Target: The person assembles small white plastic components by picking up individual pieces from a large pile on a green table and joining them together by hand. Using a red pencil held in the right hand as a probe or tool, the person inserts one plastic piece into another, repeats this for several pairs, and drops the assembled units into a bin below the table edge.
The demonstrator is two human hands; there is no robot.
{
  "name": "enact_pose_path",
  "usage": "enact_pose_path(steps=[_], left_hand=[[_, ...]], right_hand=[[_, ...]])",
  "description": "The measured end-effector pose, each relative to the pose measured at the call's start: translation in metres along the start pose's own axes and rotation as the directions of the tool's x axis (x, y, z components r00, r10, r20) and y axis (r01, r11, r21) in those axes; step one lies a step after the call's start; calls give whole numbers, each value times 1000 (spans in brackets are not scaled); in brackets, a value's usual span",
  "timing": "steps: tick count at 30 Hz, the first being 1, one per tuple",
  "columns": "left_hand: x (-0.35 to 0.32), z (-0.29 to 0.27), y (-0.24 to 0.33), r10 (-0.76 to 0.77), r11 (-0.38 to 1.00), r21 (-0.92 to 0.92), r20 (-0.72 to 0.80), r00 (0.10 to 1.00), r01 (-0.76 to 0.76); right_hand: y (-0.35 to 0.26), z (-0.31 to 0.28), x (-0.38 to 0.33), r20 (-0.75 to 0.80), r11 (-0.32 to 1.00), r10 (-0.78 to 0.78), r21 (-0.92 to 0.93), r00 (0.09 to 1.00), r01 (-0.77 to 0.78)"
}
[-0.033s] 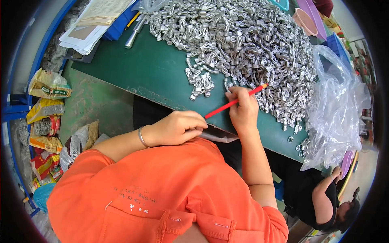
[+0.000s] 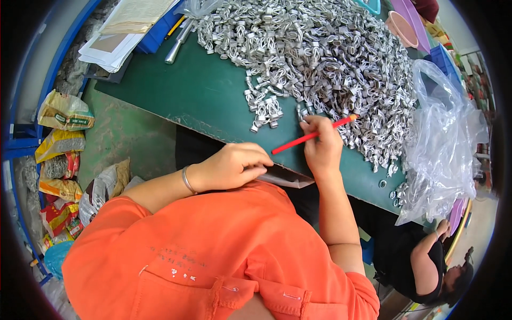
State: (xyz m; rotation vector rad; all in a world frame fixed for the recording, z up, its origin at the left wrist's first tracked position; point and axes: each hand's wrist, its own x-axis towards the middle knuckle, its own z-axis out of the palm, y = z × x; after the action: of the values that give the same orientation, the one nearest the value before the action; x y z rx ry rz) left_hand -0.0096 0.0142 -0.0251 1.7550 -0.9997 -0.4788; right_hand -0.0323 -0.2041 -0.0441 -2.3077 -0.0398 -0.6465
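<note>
My right hand (image 2: 324, 144) is closed around a red pencil (image 2: 298, 143) over the green table. The pencil slants from lower left to upper right, its yellowish end near the heap. At these fingertips stands a small silvery metal loop fitting (image 2: 300, 111); whether I grip it is unclear. A large heap of such metal fittings (image 2: 320, 58) spreads beyond, with a small cluster (image 2: 265, 112) to its left. My left hand (image 2: 234, 166) rests at the table's near edge, fingers bent and pressed together. What they hold, if anything, is hidden. Beside it, a greyish sheet (image 2: 290, 178) shows below the edge.
A clear plastic bag (image 2: 445, 144) drapes over the table's right side. Papers (image 2: 114, 40) and a metal-handled tool (image 2: 176, 50) lie at the far left. Several filled sacks (image 2: 64, 114) line the left floor. Another person (image 2: 421, 256) sits at the lower right.
My right hand and the red pencil have shifted slightly to the right. My left hand has barely moved.
</note>
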Motion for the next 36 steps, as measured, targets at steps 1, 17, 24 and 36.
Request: enact_pose_path(steps=[1, 17, 24, 36], left_hand=[[2, -3, 3, -61, 997, -42, -30, 998, 60], [24, 0, 13, 12, 966, -251, -198, 980, -62], [-1, 10, -7, 106, 977, 186, 13, 994, -107], [30, 2, 10, -262, 797, -588, -135, 955, 136]], right_hand=[[-6, -4, -3, 7, 982, 103, 158, 995, -103], [-25, -32, -33, 169, 693, 5, 710, 986, -125], [6, -26, -3, 2, 977, -47, -208, 999, 47], [-21, -33, -20, 345, 383, 342, 798, 874, -465]])
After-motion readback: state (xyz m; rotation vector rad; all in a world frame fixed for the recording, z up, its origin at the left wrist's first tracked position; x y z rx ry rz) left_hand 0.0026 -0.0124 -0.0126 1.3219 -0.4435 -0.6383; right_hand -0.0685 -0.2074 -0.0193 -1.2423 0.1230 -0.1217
